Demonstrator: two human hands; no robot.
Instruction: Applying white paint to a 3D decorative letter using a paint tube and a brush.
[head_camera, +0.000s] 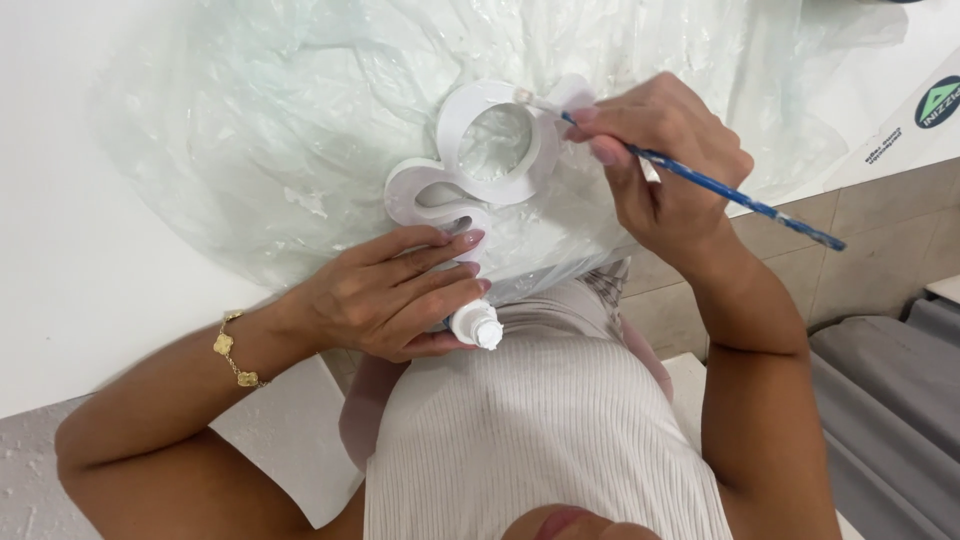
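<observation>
Item 1: white looped form (470, 160), rigid, matte, smooth-faced, built of curved bands. One large ring sits at about 12 o'clock of centre; a smaller curled lobe joins it at its 8 o'clock. It lies on the plastic sheet, close to the table's near edge.

Item 2: thin paintbrush (700, 180), blue handle flecked with white, slender and straight, with a pale tip. The tip meets the top rim of the large ring at its 1 o'clock; the handle runs off toward 4 o'clock.

Item 3: right hand (665, 160), fingers pinched together on the brush handle near its front end, at 3 o'clock of the looped form.

Item 4: left hand (385, 295), at 7 o'clock of the looped form, fingers curled around a small tube (477, 325) with a white ribbed cap; fingertips reach the lower lobe. A gold chain bracelet (234, 350) with clover-shaped links circles the wrist.

Item 5: plastic sheet (250, 130), translucent, pale green-white, crinkled and glossy, spread under the form.

Item 6: table (60, 250), white, flat, smooth.

Item 7: ribbed white knit top (540, 440), worn by the person, at 6 o'clock.

Item 8: tiled floor (880, 230), beige, at 3 o'clock.
</observation>
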